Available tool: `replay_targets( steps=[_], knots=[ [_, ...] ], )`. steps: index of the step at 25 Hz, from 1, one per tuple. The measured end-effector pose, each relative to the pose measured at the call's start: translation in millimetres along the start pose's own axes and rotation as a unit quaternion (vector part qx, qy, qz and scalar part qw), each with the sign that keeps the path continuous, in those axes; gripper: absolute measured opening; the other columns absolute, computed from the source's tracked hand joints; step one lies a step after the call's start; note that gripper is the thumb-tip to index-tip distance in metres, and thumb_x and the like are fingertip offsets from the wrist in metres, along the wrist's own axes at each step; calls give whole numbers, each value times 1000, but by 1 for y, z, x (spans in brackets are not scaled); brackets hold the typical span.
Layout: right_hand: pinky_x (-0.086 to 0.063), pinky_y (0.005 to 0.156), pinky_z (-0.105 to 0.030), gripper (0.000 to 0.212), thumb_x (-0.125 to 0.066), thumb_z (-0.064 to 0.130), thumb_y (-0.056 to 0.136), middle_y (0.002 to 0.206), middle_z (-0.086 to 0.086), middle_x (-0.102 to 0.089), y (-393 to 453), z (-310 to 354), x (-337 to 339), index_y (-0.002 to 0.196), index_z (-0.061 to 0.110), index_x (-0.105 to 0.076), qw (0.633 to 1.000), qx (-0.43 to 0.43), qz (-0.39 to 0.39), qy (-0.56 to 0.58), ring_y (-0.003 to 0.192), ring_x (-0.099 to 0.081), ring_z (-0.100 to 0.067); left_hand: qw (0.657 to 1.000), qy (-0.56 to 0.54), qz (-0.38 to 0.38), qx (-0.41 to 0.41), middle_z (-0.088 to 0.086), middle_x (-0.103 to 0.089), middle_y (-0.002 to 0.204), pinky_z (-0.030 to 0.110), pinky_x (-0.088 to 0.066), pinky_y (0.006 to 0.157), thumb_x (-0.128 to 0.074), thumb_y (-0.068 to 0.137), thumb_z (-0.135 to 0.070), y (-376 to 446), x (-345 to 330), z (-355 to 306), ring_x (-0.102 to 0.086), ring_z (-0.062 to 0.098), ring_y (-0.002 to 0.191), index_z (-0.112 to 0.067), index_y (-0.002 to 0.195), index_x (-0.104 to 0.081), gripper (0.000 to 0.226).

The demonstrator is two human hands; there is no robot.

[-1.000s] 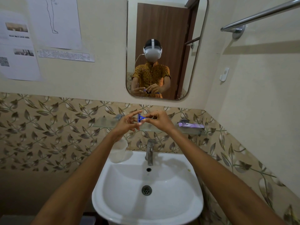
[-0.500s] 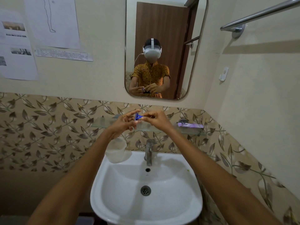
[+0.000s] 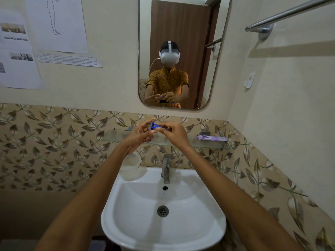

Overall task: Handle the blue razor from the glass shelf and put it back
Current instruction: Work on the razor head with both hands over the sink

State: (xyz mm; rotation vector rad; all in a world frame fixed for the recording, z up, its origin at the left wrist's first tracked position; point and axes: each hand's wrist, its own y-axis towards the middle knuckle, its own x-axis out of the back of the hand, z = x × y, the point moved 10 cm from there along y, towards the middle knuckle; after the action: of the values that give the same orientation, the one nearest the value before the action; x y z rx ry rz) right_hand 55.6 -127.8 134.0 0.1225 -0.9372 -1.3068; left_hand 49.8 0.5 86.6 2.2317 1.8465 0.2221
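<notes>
The blue razor [image 3: 155, 126] is held up between both hands, just in front of the glass shelf [image 3: 116, 136] above the sink. My left hand [image 3: 140, 134] pinches the razor's head end with fingertips. My right hand [image 3: 173, 132] grips the handle, which is mostly hidden by its fingers. Both hands touch each other around the razor, at shelf height and a little above the tap.
A purple tube [image 3: 212, 138] lies on the shelf's right part. Below are a metal tap [image 3: 166, 168], a white sink [image 3: 163, 211] and a clear plastic cup [image 3: 129, 168] on its left rim. A mirror [image 3: 183, 51] hangs above; a towel rail [image 3: 290, 13] is upper right.
Both hands with the razor have shifted slightly left and up in the view. The grip on the razor looks the same.
</notes>
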Motion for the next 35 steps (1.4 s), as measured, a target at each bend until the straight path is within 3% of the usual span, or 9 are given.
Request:
replay_targets(
  steps=[4,9,12,14,19,22,25,35],
  knots=[
    [-51,83,-36,25,-68,20,83,106,-11,-73,3,-2,-4,105,9,-70,997,-6,62,35,98,-66,-20,1000,15,7,5,0,-67,97,17,-45,53,-62,83,-8,-1,-1,3,-57,6,65,-34,122,-53,48],
    [-45,70,-24,23,-67,15,84,104,-14,-73,4,-9,-9,105,5,-70,993,-15,103,48,85,-63,-12,1000,11,15,9,-1,-67,99,16,-46,52,-64,81,-9,-2,-6,8,-57,2,62,-38,118,-55,48],
    [-39,61,-18,22,-66,15,84,87,0,-72,7,-14,-9,104,6,-70,991,-26,123,42,66,-58,6,999,3,28,19,-4,-69,96,17,-47,53,-68,75,-15,-2,-9,7,-58,3,64,-32,125,-52,56],
    [-40,60,-21,21,-66,17,84,80,8,-69,10,-13,-10,103,10,-71,991,-27,129,26,61,-56,8,999,15,34,23,-3,-68,96,17,-48,54,-67,76,-14,-3,-10,4,-58,5,66,-29,130,-49,59],
    [-48,56,-23,18,-68,21,83,90,1,-72,10,-3,-1,99,14,-73,996,-5,79,49,61,-59,5,1000,-23,5,8,-6,-70,90,18,-47,56,-63,79,-12,-3,-9,-5,-57,10,68,-34,121,-52,48],
    [-55,65,-38,20,-68,25,83,92,-3,-75,7,-4,6,100,16,-73,998,-14,45,32,67,-62,-3,1000,-29,-2,1,-8,-71,86,19,-47,57,-63,79,-13,-5,-9,-5,-57,8,65,-35,119,-53,48],
    [-55,76,-46,24,-68,30,82,99,-7,-75,3,-1,12,102,17,-72,1000,-15,19,-16,86,-67,-16,999,-38,-7,-5,-8,-71,88,18,-48,55,-63,80,-10,-6,-9,-3,-58,7,61,-34,123,-50,51],
    [-55,77,-45,28,-67,31,83,106,-7,-72,-9,13,16,105,15,-71,998,12,-8,-64,94,-66,-21,999,-25,-17,-12,0,-68,94,17,-45,50,-71,72,-19,-4,-12,-1,-54,6,56,-38,121,-52,55]
  ],
)
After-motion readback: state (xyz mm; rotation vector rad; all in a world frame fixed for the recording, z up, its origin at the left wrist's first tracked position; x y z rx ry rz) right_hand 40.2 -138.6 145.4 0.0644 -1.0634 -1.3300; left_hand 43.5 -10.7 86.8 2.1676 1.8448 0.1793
